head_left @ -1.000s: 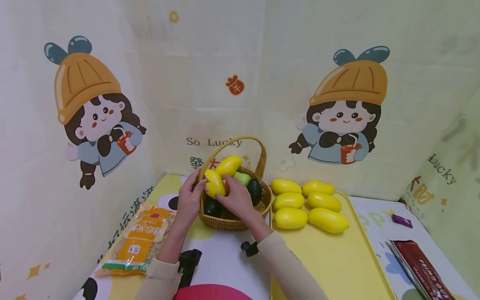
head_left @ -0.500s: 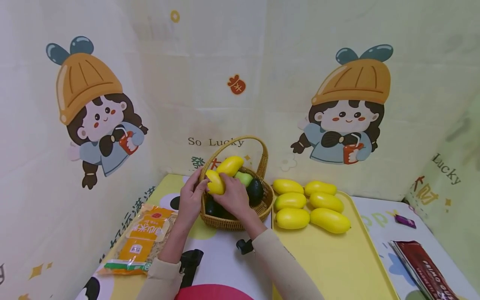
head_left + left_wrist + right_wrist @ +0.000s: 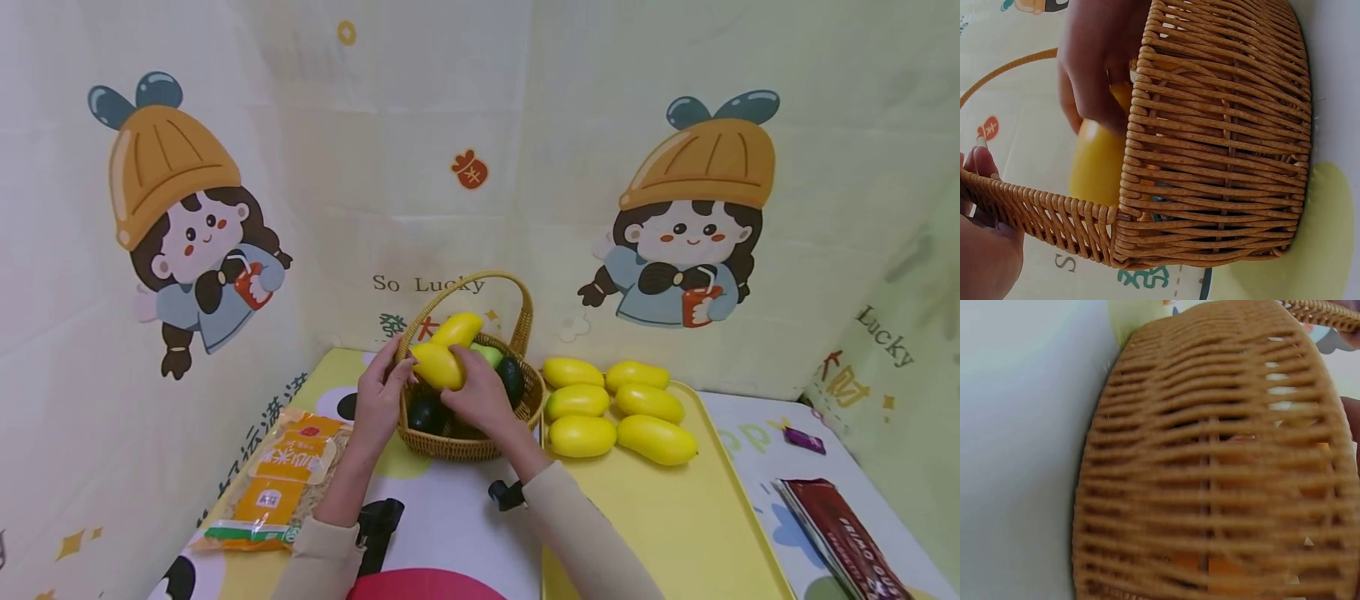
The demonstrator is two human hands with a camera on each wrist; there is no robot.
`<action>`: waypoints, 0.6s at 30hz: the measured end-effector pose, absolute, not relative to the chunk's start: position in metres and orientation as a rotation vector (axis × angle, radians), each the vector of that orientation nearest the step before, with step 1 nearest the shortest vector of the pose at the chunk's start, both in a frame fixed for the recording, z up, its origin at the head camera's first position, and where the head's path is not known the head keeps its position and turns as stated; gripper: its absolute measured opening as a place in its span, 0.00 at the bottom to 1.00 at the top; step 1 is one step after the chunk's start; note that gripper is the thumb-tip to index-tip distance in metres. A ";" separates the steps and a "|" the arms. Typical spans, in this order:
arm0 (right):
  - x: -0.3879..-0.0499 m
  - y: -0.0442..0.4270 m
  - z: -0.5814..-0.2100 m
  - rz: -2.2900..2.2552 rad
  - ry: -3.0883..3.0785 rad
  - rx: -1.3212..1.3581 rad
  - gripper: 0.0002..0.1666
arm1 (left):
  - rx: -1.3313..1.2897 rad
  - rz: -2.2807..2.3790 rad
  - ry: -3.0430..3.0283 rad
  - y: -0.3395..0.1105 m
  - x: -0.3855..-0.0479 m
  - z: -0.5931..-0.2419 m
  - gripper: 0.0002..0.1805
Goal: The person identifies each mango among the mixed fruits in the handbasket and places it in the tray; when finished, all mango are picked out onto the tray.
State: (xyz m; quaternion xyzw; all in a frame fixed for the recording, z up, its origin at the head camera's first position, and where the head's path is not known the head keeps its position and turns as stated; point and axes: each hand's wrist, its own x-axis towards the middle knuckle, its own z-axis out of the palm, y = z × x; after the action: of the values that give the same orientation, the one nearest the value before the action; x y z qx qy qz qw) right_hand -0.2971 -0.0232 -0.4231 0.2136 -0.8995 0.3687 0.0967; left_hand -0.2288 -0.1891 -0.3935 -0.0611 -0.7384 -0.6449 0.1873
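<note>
A wicker basket (image 3: 453, 450) with an arched handle stands at the back middle of the table. My left hand (image 3: 377, 404) holds its handle near the left base, as the left wrist view also shows. With my right hand (image 3: 483, 396) I grip a yellow mango (image 3: 437, 367) at the basket's top. Behind it lies another yellow mango (image 3: 461, 330). A green fruit (image 3: 487, 355) and a dark avocado (image 3: 511, 379) sit to the right, and another dark avocado (image 3: 427, 414) below. In the right wrist view, the basket's woven wall (image 3: 1210, 456) hides most of the right hand.
Right of the basket, a yellow tray (image 3: 652, 525) bears several yellow mangoes (image 3: 582, 436). An orange-labelled grain bag (image 3: 277, 483) lies at left. A dark red packet (image 3: 843, 533) and a small purple packet (image 3: 804, 441) lie at far right.
The mango in my right hand has turned from nearly upright to lying more sideways, with its lower end shifted right. My left hand stays on the basket handle.
</note>
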 end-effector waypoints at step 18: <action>-0.287 0.045 -0.423 1.204 -2.555 0.628 0.43 | -0.180 -1.781 -2.100 -0.184 -0.212 -0.372 0.26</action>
State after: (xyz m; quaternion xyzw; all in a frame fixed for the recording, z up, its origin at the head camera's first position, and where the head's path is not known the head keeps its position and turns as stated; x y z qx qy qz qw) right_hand -0.2865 0.0453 -0.4230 0.2152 -0.8763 0.4129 0.1236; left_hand -0.2122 -0.1839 -0.3717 -0.0640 -0.7472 -0.6336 0.1900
